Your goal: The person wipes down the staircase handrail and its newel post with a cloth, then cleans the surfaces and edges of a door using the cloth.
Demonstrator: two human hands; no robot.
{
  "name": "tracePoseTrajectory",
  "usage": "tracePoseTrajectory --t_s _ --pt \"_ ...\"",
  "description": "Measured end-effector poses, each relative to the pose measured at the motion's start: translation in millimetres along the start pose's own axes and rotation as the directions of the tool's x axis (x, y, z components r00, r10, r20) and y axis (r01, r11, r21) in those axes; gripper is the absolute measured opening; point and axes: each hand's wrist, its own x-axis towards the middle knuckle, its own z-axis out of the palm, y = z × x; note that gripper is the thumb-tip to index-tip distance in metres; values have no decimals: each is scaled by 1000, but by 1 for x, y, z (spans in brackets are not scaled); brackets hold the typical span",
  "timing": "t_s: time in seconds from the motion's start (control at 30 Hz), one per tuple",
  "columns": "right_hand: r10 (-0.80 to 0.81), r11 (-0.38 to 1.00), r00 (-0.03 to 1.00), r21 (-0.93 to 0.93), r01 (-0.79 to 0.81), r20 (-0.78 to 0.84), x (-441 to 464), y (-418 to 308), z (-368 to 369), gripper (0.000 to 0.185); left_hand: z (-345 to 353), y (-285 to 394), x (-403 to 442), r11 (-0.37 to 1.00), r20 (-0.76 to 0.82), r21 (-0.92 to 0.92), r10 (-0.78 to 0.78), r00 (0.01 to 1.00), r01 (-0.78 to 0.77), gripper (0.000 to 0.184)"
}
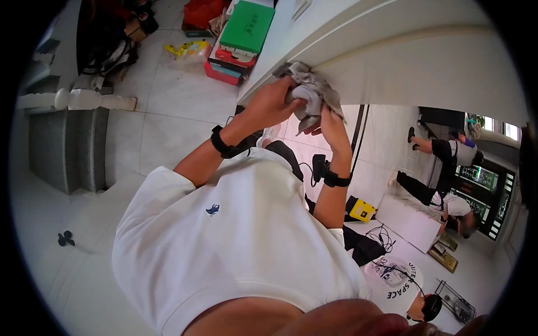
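A crumpled grey cloth (315, 89) is bunched between my two hands, up against the edge of a white door or panel (403, 67). My left hand (274, 102) is closed on the cloth's left side, its fingers pinching a fold. From below and to the right, my right hand (334, 130) grips the cloth's lower part; some of its fingers are hidden under the fabric. A small dark metal piece (282, 70) shows at the panel's edge beside the cloth, partly covered. I cannot tell what it is.
Stacked boxes with a green one (246, 27) on top stand beside the panel. A yellow plastic bag (185, 50) lies on the tiled floor. Stone steps (67, 148) are at left. Several people are at right, near a yellow-and-black case (360, 209) and cables (382, 238).
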Motion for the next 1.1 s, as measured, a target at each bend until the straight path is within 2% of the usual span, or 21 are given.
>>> tracePoseTrajectory --t_s 0.07,0.1,0.13,0.2,0.23,0.3,0.4,0.47,0.5,0.57,0.63,0.67,0.7,0.73,0.8,0.83,0.9,0.93,1.0,1.07,1.1 --pt "-50 998 995 19 52 -87 -17 -20 -3 52 -7 15 -5 999 22 -34 4 1000 -3 38" --pt "27 998 991 -54 -34 -133 -19 -25 -9 54 -11 21 -7 998 38 -63 6 999 -4 41" --pt "-32 988 981 -155 2 -190 -24 -38 -13 47 -13 26 -6 998 50 -62 3 999 0 41" --pt "-359 885 884 -410 221 -298 -10 -16 -26 32 -13 32 -7 994 258 109 -7 966 -22 50" --pt "-340 893 890 -401 205 -303 -6 -15 -24 32 -8 29 -9 998 283 45 31 959 -45 56" --pt "-426 819 893 -482 311 -147 14 -20 -20 30 5 5 -10 999 362 49 -7 932 -12 56" --pt "-402 819 875 -534 211 -271 84 66 11 43 32 -72 -8 998 506 -52 -9 863 41 52" --pt "-327 790 890 -608 72 -319 79 57 45 56 24 -93 -11 887 690 -41 -308 655 460 52" --pt "-265 769 926 -638 37 -267 92 69 56 57 22 -105 -15 884 689 -37 -315 653 466 52" --pt "-159 739 970 -674 -5 -182 117 88 81 56 23 -137 -19 794 634 82 -508 583 603 64" --pt "-150 755 978 -655 19 -145 115 84 96 55 62 -240 -29 942 517 146 -333 788 302 58" --pt "-149 763 983 -644 47 -104 116 85 102 54 54 -229 -27 964 443 217 -235 865 151 56" --pt "-188 733 973 -678 47 -135 121 97 109 50 46 -217 -32 936 388 85 -346 854 340 57" --pt "-176 741 974 -671 35 -143 112 91 109 50 45 -213 -35 936 402 91 -348 847 341 57" --pt "-267 657 963 -738 151 -40 79 61 105 42 40 -211 -36 991 177 -47 -113 978 124 59" --pt "-258 669 965 -729 142 -48 65 62 103 42 34 -193 -34 991 192 -39 -116 974 126 59" --pt "-555 730 826 -537 423 -103 40 65 98 36 23 -149 -25 955 92 -293 64 994 -34 58" --pt "-550 738 828 -530 418 -112 30 65 95 36 25 -148 -24 957 103 -288 63 993 -31 58" --pt "-672 632 734 -591 501 -97 17 61 89 35 28 -149 -13 969 192 -123 236 953 -215 55" --pt "-622 686 774 -555 470 -114 13 51 85 37 37 -147 -6 964 144 -225 174 974 -139 52" --pt "-666 647 737 -583 492 -117 19 55 83 37 43 -145 -6 943 86 -327 92 992 -59 49"
